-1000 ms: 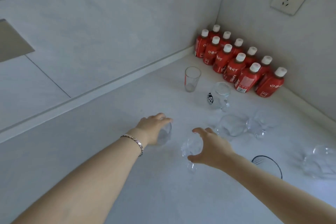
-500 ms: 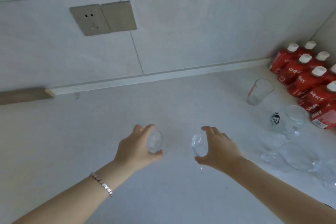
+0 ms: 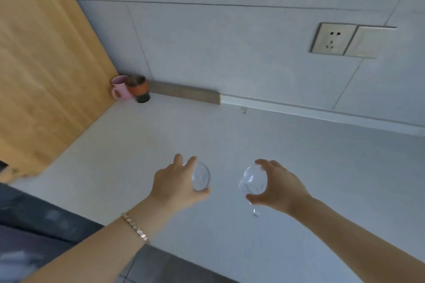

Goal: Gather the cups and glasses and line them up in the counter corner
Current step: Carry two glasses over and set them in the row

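My left hand (image 3: 176,185) grips a small clear glass (image 3: 201,177) above the white counter (image 3: 322,167). My right hand (image 3: 279,187) holds a clear stemmed glass (image 3: 253,181) by its bowl, and the stem hangs below my thumb. Both glasses are in the air, side by side. In the far left corner of the counter a pink mug (image 3: 120,87) stands against the wooden panel, with an orange-and-dark cup (image 3: 139,88) touching its right side.
A tall wooden panel (image 3: 41,57) closes the counter's left side. The tiled wall behind carries a metal socket plate (image 3: 345,40). The counter's front edge runs diagonally at the lower left, with dark floor below it.
The view has swung left: the red bottles and the other glasses have left the frame, and the wooden panel and corner cups have appeared. Both hands still carry their glasses.
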`<state>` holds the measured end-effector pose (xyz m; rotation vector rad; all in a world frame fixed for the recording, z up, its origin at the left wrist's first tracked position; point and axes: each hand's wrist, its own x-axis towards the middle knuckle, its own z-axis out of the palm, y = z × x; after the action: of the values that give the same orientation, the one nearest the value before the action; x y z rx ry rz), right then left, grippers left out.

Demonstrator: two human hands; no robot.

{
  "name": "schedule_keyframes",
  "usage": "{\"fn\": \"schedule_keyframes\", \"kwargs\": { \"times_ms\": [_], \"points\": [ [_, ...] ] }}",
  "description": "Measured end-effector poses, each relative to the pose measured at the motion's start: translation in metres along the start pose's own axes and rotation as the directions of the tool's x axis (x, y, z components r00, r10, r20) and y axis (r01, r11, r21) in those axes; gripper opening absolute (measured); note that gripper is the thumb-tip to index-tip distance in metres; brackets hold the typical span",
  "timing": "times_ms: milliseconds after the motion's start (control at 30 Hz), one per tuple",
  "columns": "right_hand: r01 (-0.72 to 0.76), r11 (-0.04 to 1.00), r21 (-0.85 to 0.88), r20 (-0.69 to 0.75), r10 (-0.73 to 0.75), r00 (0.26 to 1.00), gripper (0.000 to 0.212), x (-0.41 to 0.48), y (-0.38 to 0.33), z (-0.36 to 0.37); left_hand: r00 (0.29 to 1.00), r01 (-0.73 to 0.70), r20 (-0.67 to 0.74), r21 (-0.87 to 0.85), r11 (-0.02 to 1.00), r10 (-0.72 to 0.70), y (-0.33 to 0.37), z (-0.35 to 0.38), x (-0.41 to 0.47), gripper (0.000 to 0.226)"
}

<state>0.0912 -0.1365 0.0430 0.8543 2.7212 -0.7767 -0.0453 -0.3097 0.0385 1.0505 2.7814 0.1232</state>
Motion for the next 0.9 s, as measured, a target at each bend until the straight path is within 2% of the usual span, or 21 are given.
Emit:
{"fn": "schedule_keyframes", "kwargs": {
  "times_ms": [233,367,567,767,900],
  "points": [
    [0.041,0.999,-0.014,0.013,-0.041,0.999,0.088,0.04,-0.103,0.026,0.991,0.119,0.066,0.003,0.993,-0.119,-0.118,-0.026,0.024,0.074],
    [0.024,1.0,-0.007,0.0,-0.024,1.0,0.09,0.081,-0.129,0.034,0.986,0.15,0.068,0.014,0.989,-0.151,-0.156,-0.034,0.069,0.067],
    [0.01,1.0,0.005,0.005,-0.01,1.0,0.091,0.17,-0.158,0.04,0.981,0.179,0.069,0.061,0.982,-0.183,-0.194,-0.044,0.158,0.068],
    [0.017,1.0,0.02,-0.003,-0.017,1.0,0.092,0.248,-0.19,0.049,0.989,0.131,0.053,0.098,0.986,-0.137,-0.223,-0.05,0.251,0.067],
    [-0.009,0.999,0.052,-0.011,0.009,1.0,0.09,0.291,-0.21,0.059,0.996,0.033,0.079,0.113,0.993,-0.042,-0.238,-0.042,0.312,0.068]
  ]
}}
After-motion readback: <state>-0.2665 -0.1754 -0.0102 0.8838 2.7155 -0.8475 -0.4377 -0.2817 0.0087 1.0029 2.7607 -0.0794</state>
